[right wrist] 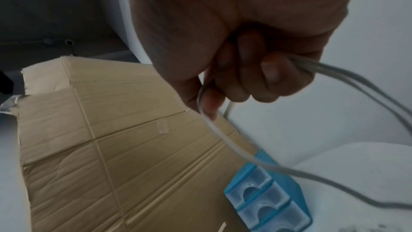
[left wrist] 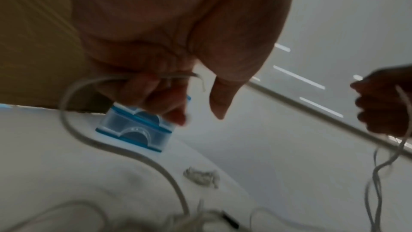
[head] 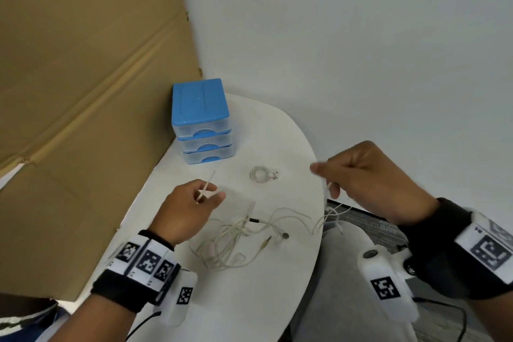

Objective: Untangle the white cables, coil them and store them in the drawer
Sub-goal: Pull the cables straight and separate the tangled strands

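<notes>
— Wrist bands with black-and-white markers sit closest, one on each forearm. What are the hands doing?

— Left hand [head: 191, 204] hovers over the white table [head: 291, 147], fingers curled round a thin white cable [left wrist: 73, 85]; a short end sticks up past the thumb. From the left wrist view that cable loops down from the fingers to the tabletop.

— And the other one?

— Right hand [head: 369, 178] is raised off the table's right edge, closed in a loose fist on more white cable strands [right wrist: 347, 75]. They trail down from the fist towards the table edge.

— Where is the rest of the wiring?

— A tangled heap of white cables [head: 236, 239] lies on the table between the two hands, nearer the person, with a black-tipped plug and a jack plug showing in it. Whether the held strands belong to one cable or two, I cannot tell; the wrist views are blurred.

— Anything already tidy?

— One small coiled cable [head: 262, 174] lies alone, between the heap and the drawer unit.

— The drawers?

— A blue-topped three-drawer unit [head: 202, 122] stands at the table's far left, against a sheet of brown cardboard [head: 83, 78]. All three drawers are pushed in.
</notes>
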The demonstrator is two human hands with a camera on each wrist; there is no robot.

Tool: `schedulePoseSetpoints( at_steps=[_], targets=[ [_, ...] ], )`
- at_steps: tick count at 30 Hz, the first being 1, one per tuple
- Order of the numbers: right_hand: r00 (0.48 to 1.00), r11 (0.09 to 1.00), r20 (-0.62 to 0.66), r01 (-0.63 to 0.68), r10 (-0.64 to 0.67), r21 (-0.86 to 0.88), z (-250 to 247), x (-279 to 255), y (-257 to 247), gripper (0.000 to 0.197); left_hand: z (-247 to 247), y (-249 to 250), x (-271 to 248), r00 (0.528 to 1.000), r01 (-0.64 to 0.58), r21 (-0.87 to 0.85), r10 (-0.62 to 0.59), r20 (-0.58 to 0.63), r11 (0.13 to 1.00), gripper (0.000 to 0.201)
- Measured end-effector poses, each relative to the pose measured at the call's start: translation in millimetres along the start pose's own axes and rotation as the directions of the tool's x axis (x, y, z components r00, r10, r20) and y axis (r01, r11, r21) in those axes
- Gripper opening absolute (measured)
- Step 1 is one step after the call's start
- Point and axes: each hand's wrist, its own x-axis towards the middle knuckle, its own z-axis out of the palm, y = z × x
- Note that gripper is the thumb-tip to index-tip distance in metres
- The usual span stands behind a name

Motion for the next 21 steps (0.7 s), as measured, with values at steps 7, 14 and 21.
schedulePoseSetpoints(
  at_steps=[7, 14, 21],
  targets=[
    [0.987, 0.987, 0.156, 0.057, -0.033, -0.15, 21, -2, 8, 0.051, 56, -12, -6, 0.984, -0.16, 0.484, 0.102, 0.144, 0.861, 0.069],
    [0.983, 0.983, 0.183, 0.051, -0.018, -0.176, 26, -1, 20, 0.051, 59, -9, 11, 0.99, -0.138, 0.603, 0.097, 0.101, 0.786, 0.02],
    [0.984, 0.982, 0.179, 0.016, 0.019, -0.189, 27, 5, 32, 0.043, 21, 30, -1, 0.95, -0.287, -0.048, 0.291, 0.112, 0.957, 0.008]
  ],
)
